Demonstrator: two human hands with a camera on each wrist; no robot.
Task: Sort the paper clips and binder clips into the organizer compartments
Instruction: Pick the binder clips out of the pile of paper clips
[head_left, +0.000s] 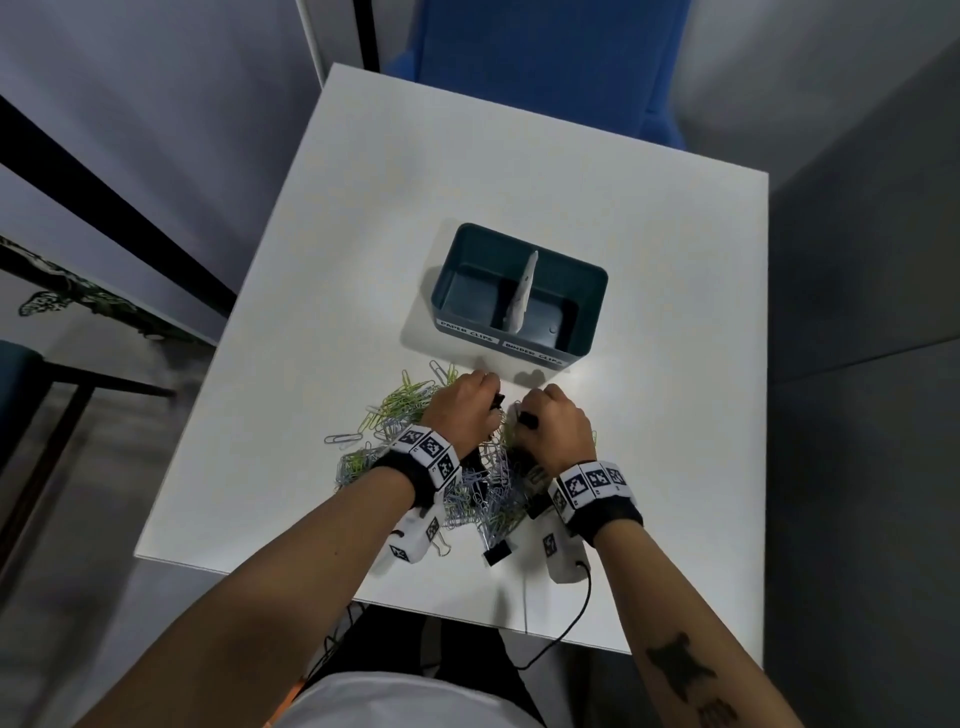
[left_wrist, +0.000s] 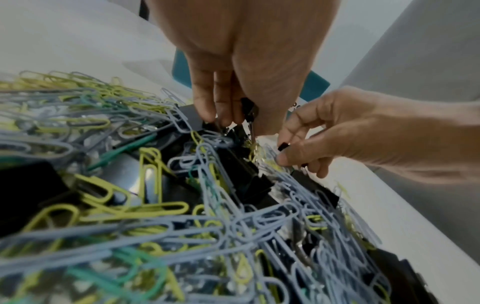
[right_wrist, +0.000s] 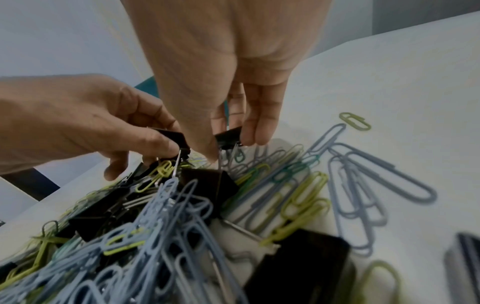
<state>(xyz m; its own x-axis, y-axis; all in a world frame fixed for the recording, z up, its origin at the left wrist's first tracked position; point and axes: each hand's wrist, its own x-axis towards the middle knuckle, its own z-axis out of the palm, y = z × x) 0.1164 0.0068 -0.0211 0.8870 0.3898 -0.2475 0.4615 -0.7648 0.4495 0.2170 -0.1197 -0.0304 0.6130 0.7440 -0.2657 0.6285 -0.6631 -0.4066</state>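
The tangled paper clips (right_wrist: 161, 236) nearest me may snag and lift with the binder clips (right_wrist: 228, 137) pinched in both my left hand (head_left: 462, 410) and right hand (head_left: 556, 423) grips.

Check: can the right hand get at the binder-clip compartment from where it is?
Probably yes. The right hand pinches a binder clip at the pile's far edge, the organizer stands just beyond, its right compartment open-topped, with only bare table between.

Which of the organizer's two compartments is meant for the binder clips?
The right-hand compartment: the label on its front wall reads BINDER CLIPS, while the left one's reads PAPER CLIPS.
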